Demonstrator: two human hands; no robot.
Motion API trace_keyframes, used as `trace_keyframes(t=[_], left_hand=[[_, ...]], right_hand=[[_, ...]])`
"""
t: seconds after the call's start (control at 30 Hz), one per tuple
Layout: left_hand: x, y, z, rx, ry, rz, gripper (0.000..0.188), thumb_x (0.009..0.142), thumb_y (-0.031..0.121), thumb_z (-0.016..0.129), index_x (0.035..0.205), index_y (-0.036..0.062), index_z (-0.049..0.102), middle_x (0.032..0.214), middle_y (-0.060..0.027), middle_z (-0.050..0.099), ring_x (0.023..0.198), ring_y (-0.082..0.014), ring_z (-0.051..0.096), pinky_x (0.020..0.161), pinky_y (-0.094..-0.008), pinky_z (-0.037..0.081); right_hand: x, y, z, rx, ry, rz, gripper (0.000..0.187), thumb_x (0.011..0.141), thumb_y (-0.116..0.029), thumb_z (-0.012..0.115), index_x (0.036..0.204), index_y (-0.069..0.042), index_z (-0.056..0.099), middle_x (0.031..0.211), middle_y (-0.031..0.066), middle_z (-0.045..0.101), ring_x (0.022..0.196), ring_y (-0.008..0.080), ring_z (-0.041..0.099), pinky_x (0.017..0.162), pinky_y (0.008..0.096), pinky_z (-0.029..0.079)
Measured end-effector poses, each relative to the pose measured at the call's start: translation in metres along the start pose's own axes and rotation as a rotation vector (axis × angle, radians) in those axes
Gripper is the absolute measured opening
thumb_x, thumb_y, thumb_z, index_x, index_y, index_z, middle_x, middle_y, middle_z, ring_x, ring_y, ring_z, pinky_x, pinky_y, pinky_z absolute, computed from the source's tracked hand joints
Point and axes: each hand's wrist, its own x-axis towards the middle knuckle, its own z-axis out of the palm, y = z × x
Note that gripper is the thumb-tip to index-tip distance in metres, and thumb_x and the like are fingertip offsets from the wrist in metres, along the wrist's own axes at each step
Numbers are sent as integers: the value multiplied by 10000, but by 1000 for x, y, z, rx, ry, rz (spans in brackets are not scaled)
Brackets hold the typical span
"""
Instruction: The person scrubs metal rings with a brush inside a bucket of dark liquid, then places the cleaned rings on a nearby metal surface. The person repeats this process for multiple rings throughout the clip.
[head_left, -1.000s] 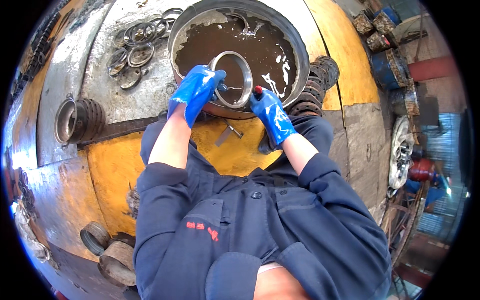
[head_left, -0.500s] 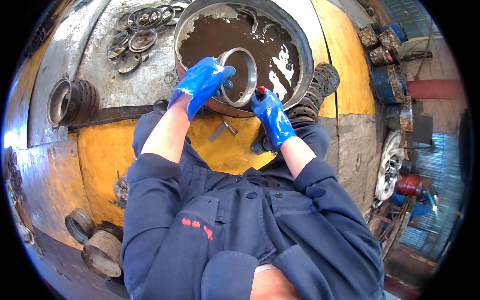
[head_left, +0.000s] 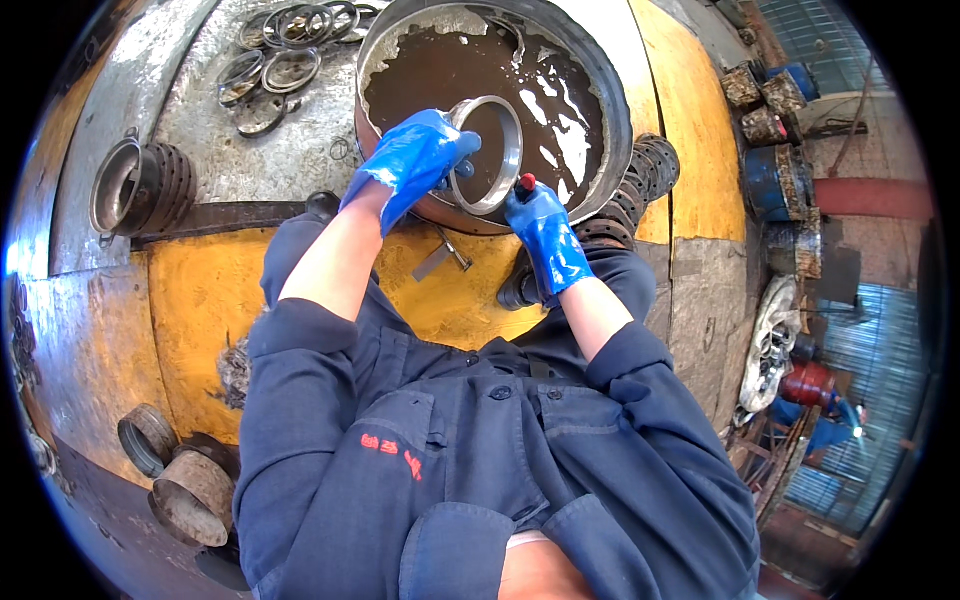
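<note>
A wide round metal basin (head_left: 610,100) holds dark brown liquid. Over it I hold a shiny metal ring (head_left: 510,150), tilted on edge, above the liquid. My left hand (head_left: 415,160), in a blue glove, grips the ring's left rim. My right hand (head_left: 545,235), also blue-gloved, holds something with a small red tip (head_left: 526,182) against the ring's lower right edge. Both bare forearms come out of dark blue work sleeves.
Several loose metal rings (head_left: 290,45) lie on the grey surface left of the basin. A stack of ribbed discs (head_left: 150,185) sits at far left and dark rings (head_left: 645,175) lie right of the basin. Rusty cylinders (head_left: 190,490) stand at lower left. Small metal pieces (head_left: 445,255) rest on the yellow surface.
The ring has been lifted and tilted more upright over the liquid. My left hand moved up along its rim. My right hand stays at the ring's lower edge.
</note>
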Motion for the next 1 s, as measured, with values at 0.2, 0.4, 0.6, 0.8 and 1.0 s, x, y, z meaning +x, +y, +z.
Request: trace_keyframes(t=[0.2, 0.4, 0.6, 0.8, 1.0], left_hand=[[-4, 4, 0, 10, 16, 2, 454, 929, 447, 653, 927, 33, 839, 862, -191, 763, 856, -312, 741, 839, -414, 559], [-7, 2, 0, -14, 29, 16, 450, 930, 442, 660, 939, 29, 840, 843, -182, 759, 820, -285, 738, 818, -401, 559], [-10, 6, -3, -2, 16, 7, 451, 927, 436, 663, 948, 22, 839, 827, -184, 750, 814, -291, 729, 818, -406, 552], [-8, 5, -2, -17, 15, 14, 446, 932, 426, 659, 947, 17, 835, 806, -171, 749, 780, -284, 723, 798, -402, 551], [-13, 8, -3, -15, 18, 15, 440, 942, 418, 659, 949, 14, 834, 802, -168, 747, 773, -274, 720, 784, -395, 547]], right_hand=[[0, 2, 1, -3, 21, -41, 342, 984, -353, 669, 1181, -86, 752, 1118, 195, 769, 1101, 392, 718, 946, 442, 557], [-1, -1, 0, -44, 20, -11, 337, 980, -338, 680, 1209, -101, 749, 1126, 182, 772, 1106, 375, 723, 950, 427, 558], [5, 8, 5, 42, -11, 5, 344, 977, -340, 681, 1208, -92, 744, 1133, 184, 770, 1113, 382, 720, 958, 428, 558], [12, 14, 9, -7, -2, 4, 350, 975, -344, 679, 1212, -95, 744, 1139, 187, 769, 1111, 388, 720, 959, 441, 559], [5, 8, 5, 29, 3, -18, 339, 978, -341, 673, 1192, -89, 747, 1138, 188, 771, 1115, 387, 719, 962, 446, 560]])
